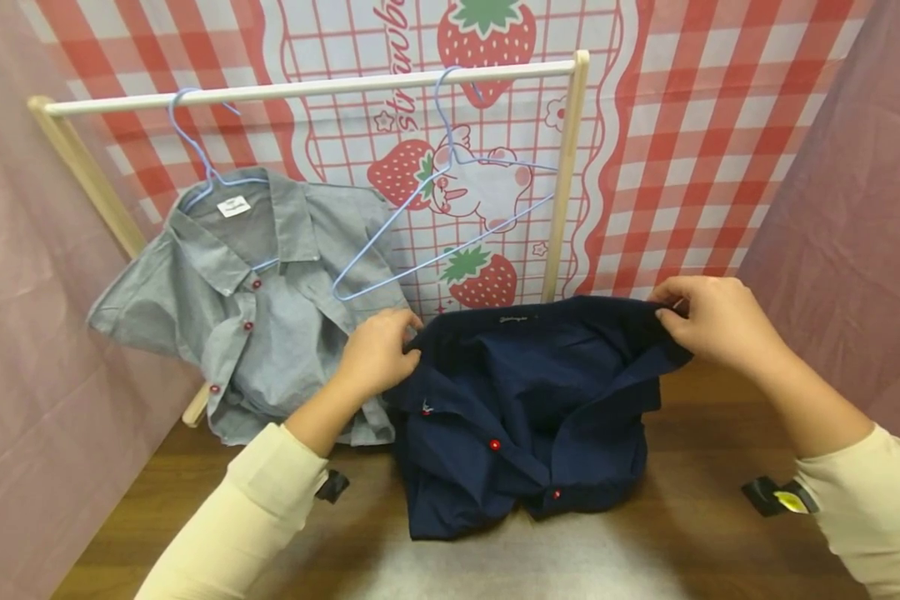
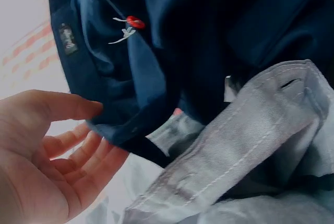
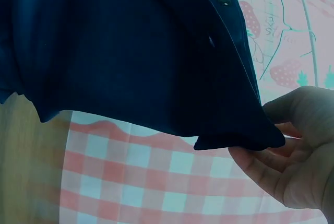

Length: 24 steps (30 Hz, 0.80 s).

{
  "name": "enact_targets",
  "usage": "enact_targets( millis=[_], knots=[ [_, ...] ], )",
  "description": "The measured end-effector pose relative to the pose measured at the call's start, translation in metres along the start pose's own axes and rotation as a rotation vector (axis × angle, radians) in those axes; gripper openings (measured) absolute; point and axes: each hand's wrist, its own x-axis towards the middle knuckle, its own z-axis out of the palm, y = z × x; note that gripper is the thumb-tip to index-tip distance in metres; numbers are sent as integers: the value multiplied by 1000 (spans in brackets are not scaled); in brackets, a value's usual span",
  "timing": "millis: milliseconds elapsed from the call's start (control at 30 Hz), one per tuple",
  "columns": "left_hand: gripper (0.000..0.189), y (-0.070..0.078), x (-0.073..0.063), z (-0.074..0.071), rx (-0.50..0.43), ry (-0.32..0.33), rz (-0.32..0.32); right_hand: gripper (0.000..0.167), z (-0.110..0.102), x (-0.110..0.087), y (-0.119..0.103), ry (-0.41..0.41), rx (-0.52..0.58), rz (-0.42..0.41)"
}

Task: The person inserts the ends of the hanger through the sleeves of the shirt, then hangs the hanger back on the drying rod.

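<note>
A navy shirt (image 1: 510, 375) with red buttons hangs between my two hands, its label at the top edge and its lower part close over the table. My left hand (image 1: 378, 350) pinches the top edge at its left end; in the left wrist view the thumb lies on the near face of the navy cloth (image 2: 112, 98) and the other fingers are behind it. At the opposite end my right hand (image 1: 708, 321) pinches a corner of the cloth, seen low in the right wrist view (image 3: 229, 125). Behind the shirt, a bare blue hanger (image 1: 420, 279) hangs from the rack.
A grey shirt (image 1: 262, 333) hangs on another blue hanger (image 1: 187, 137) at the left, near my left hand. The rack has a white rail (image 1: 307, 87) and wooden posts (image 1: 566, 183). Behind is a strawberry-print checked cloth (image 1: 682, 125); below lies a wooden table (image 1: 720, 533).
</note>
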Motion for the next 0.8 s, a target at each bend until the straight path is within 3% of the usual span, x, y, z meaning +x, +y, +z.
enact_targets(
  millis=[100, 233, 367, 467, 600, 800],
  knots=[
    [28, 3, -1, -7, -25, 65, 30, 15, -2, 0, -1, -8, 0, 1],
    [24, 8, 0, -22, -62, 216, 90, 14, -3, 0, -1, -17, 0, 2],
    [20, 14, 6, -41, -88, 351, 148, 14, -4, 0, -1, -18, -6, -1],
    [19, 15, 12, -58, -86, 425, 156, 15, -5, 0, -1, -18, -6, 1],
    [22, 14, 20, -77, -67, 443, 125, 15, -5, 0, -1, -28, 3, 11],
    [26, 11, 35, -96, -71, 339, 55, 15, -6, -1, -1, -36, 7, 21]
  ],
)
